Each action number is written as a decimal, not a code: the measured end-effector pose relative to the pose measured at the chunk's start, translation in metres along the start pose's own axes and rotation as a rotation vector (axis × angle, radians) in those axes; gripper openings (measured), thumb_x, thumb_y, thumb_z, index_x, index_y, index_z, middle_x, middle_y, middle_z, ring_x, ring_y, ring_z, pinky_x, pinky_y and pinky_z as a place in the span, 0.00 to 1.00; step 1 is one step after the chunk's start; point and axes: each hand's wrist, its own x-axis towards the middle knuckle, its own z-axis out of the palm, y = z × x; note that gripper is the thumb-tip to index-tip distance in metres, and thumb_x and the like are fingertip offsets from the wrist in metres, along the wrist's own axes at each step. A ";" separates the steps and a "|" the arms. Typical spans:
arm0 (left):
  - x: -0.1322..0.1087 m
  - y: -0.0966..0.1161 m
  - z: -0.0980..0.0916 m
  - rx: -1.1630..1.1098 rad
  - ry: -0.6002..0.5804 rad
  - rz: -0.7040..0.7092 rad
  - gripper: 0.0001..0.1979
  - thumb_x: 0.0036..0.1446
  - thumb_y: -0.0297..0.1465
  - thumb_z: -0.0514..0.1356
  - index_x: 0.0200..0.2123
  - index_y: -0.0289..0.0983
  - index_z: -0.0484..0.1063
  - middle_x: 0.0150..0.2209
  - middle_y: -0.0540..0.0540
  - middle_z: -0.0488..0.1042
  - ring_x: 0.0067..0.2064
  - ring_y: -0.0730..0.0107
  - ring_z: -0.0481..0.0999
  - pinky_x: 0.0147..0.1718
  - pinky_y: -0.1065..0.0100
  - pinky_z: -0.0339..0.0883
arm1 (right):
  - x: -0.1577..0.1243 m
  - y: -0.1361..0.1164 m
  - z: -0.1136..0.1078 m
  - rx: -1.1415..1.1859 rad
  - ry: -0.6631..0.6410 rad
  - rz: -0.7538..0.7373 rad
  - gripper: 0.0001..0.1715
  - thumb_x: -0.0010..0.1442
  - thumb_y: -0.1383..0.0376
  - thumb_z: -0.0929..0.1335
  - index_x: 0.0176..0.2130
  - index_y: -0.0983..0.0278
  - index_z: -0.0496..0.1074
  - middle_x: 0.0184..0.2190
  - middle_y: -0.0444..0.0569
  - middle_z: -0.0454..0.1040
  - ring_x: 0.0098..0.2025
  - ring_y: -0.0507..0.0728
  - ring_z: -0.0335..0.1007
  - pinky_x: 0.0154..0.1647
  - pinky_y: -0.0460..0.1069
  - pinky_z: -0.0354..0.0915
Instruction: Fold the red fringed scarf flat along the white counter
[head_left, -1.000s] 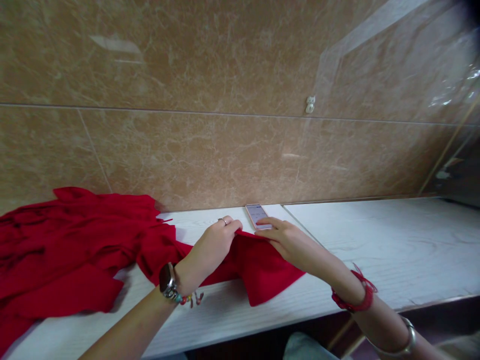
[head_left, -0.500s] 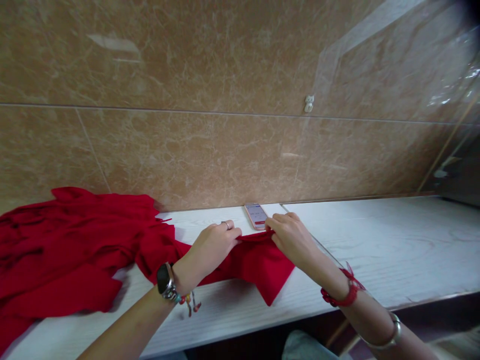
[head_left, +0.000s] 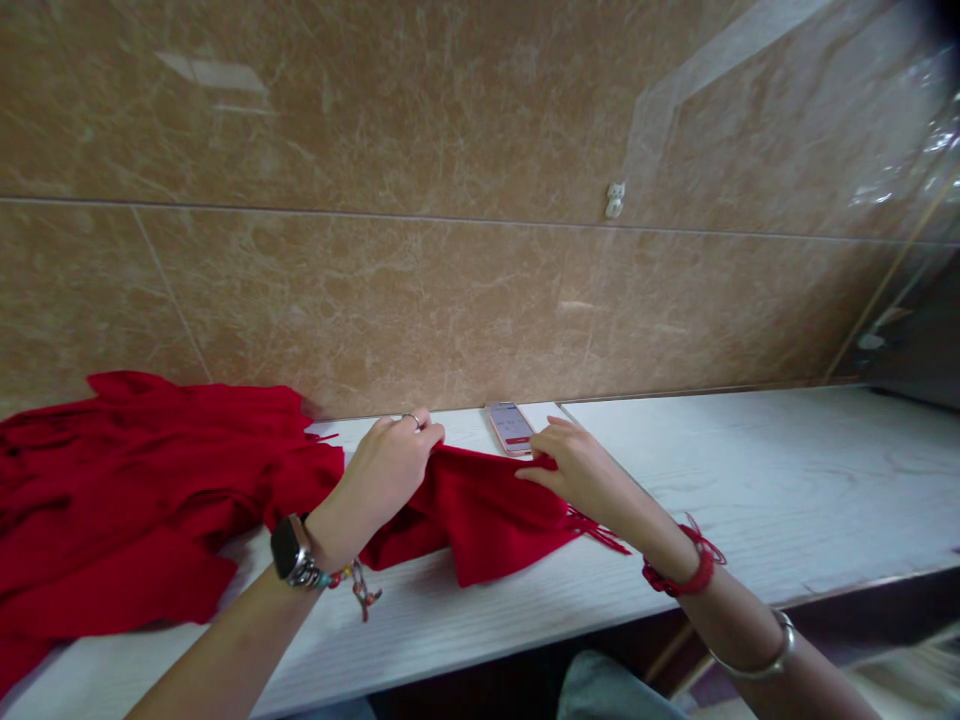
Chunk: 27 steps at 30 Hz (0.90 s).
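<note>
Red cloth (head_left: 487,520) hangs over the white table (head_left: 720,480) between the person's hands. The left hand (head_left: 382,465) and the right hand (head_left: 577,468) each pinch its far edge, set apart, which likely holds that edge straight. A phone (head_left: 510,425) lies just behind, near the wall (head_left: 420,310), apparently out of the cloth's way.

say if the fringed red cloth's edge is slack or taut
Taut-looking: the fringed red cloth spans nearly straight between left hand and right hand.

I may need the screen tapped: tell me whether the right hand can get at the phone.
Likely yes: the right hand is beside the phone, nothing visibly between them, but it grips red cloth.
</note>
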 end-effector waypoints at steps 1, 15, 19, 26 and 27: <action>0.000 -0.002 -0.001 0.019 0.015 -0.024 0.13 0.54 0.20 0.47 0.32 0.35 0.70 0.33 0.46 0.68 0.31 0.70 0.69 0.32 0.68 0.61 | -0.001 -0.001 0.001 0.073 0.010 -0.042 0.07 0.52 0.67 0.68 0.24 0.65 0.67 0.29 0.51 0.71 0.32 0.55 0.66 0.37 0.49 0.60; -0.001 -0.035 -0.001 -0.336 0.263 -0.080 0.14 0.52 0.22 0.45 0.30 0.35 0.70 0.31 0.48 0.66 0.33 0.71 0.66 0.35 0.70 0.63 | -0.003 0.007 -0.001 0.424 0.009 -0.153 0.09 0.52 0.65 0.67 0.24 0.64 0.63 0.24 0.44 0.68 0.27 0.50 0.63 0.28 0.44 0.59; 0.000 -0.042 -0.004 -0.237 0.242 -0.115 0.14 0.52 0.22 0.45 0.31 0.35 0.70 0.31 0.46 0.67 0.34 0.69 0.67 0.37 0.68 0.63 | -0.002 0.019 0.000 0.470 0.123 -0.077 0.04 0.51 0.67 0.67 0.27 0.63 0.65 0.30 0.47 0.72 0.31 0.52 0.67 0.31 0.45 0.62; 0.001 -0.055 0.008 -0.176 0.157 -0.137 0.14 0.51 0.20 0.46 0.32 0.34 0.70 0.34 0.44 0.69 0.37 0.68 0.69 0.40 0.68 0.63 | -0.003 0.034 0.001 0.305 0.192 0.057 0.19 0.48 0.74 0.61 0.39 0.61 0.70 0.35 0.47 0.74 0.35 0.54 0.69 0.37 0.48 0.63; 0.001 -0.056 0.014 -0.176 0.099 -0.126 0.13 0.51 0.20 0.47 0.33 0.34 0.70 0.35 0.44 0.70 0.38 0.68 0.69 0.41 0.69 0.63 | -0.002 0.035 0.003 0.320 0.192 0.061 0.21 0.46 0.75 0.61 0.40 0.62 0.70 0.35 0.47 0.74 0.36 0.54 0.69 0.38 0.48 0.63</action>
